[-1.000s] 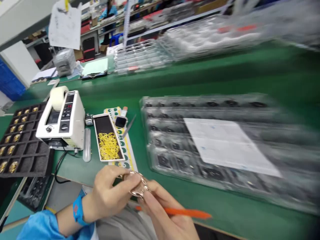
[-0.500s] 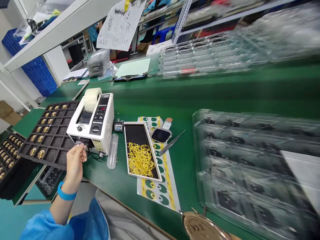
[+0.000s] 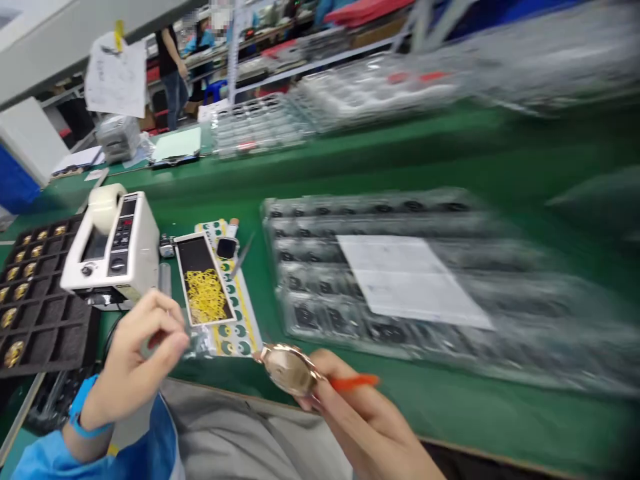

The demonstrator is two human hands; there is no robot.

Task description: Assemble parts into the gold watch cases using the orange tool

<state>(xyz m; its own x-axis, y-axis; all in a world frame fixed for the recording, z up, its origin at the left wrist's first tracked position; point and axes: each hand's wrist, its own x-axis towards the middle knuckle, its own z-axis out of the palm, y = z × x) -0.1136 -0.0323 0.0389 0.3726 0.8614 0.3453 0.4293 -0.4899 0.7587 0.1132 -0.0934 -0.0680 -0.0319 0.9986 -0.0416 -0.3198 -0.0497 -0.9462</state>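
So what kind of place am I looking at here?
Most likely a watch assembly line: a green bench, stacked clear trays, a tape dispenser, and a watch case in the right hand.

Green bench (image 3: 380, 407), tape dispenser (image 3: 113, 250), seemingly blister trays (image 3: 400, 267)

Honestly nothing here can actually be read, the whole shot is too smeared. The hanging paper sheet (image 3: 116, 79) at far left has dark handwriting on it but it's just scribble at this blur. The tape dispenser (image 3: 111, 248) has a small control panel, no digits legible. The white sheet (image 3: 407, 280) on the clear trays (image 3: 320, 293) shows only faint print.
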